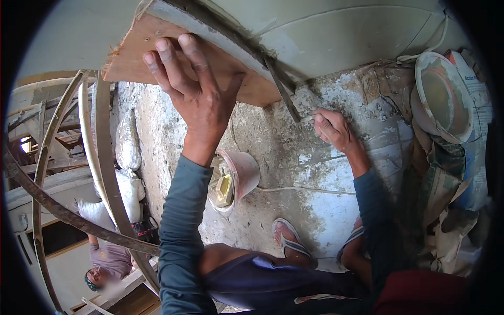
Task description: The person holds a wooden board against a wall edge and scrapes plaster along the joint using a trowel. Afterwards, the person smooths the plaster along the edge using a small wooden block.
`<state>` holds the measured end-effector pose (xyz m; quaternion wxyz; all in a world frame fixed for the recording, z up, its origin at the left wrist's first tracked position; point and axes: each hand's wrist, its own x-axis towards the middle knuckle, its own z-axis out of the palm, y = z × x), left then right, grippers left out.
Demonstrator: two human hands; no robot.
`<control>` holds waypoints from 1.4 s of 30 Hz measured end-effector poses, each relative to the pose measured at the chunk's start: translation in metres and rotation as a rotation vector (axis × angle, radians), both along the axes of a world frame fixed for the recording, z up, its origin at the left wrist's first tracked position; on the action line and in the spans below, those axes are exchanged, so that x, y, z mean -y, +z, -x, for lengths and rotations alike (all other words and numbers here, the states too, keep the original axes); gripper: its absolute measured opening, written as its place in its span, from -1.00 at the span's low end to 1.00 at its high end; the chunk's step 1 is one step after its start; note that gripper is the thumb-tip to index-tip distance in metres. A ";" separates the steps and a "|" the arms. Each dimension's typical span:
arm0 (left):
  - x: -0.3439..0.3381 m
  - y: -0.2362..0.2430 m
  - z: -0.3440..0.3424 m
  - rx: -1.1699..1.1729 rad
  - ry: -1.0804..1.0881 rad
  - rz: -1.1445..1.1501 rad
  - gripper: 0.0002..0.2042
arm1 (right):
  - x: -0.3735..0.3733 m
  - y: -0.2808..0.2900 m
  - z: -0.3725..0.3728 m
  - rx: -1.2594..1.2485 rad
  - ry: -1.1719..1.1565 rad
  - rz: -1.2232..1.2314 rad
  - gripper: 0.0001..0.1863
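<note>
My left hand (pixel 194 94) lies with fingers apart on the face of a reddish plywood board (pixel 131 55), which has a rough left edge and a grey strip (pixel 210 31) along its upper edge. My right hand (pixel 333 128) is closed on the end of what looks like a long, narrow, flat blade (pixel 283 92). That blade reaches up to the board's right part, beside the grey strip. How much of a handle it has is hidden by my fingers.
A pink bucket (pixel 247 173) with yellow items stands below on the stained floor, near a cord and my sandalled feet. At right are a crusted bucket (pixel 441 97) and paper sacks (pixel 472 168). Curved wooden strips (pixel 97 131), white sacks (pixel 126 194) and another person (pixel 107 260) are at left.
</note>
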<state>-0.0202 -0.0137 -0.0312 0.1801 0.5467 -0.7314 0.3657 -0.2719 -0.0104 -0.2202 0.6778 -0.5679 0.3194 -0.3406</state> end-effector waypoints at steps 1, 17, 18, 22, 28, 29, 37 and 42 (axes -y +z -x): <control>0.000 0.000 0.000 0.011 0.010 0.006 0.27 | -0.002 0.001 0.003 -0.022 0.033 0.025 -0.51; 0.001 -0.006 0.005 -0.007 -0.011 0.008 0.21 | 0.007 -0.031 0.008 -0.054 0.053 0.126 -0.49; 0.000 -0.004 0.003 0.004 -0.001 0.006 0.20 | 0.000 -0.029 0.004 -0.043 0.106 0.046 -0.50; -0.002 -0.001 0.000 0.013 -0.008 -0.003 0.18 | -0.021 -0.022 0.020 0.075 0.140 0.045 -0.48; 0.000 -0.002 0.003 0.006 -0.004 -0.011 0.17 | -0.014 0.005 0.045 -0.023 0.188 -0.365 -0.49; 0.000 -0.002 0.004 0.007 -0.002 -0.011 0.17 | -0.012 0.007 0.045 -0.027 0.185 -0.467 -0.50; -0.001 -0.001 0.004 0.003 -0.009 -0.018 0.16 | 0.004 0.051 0.037 0.009 0.249 -0.678 -0.56; -0.002 0.001 0.008 -0.012 0.003 -0.028 0.16 | 0.008 0.094 0.044 0.053 0.272 -0.692 -0.56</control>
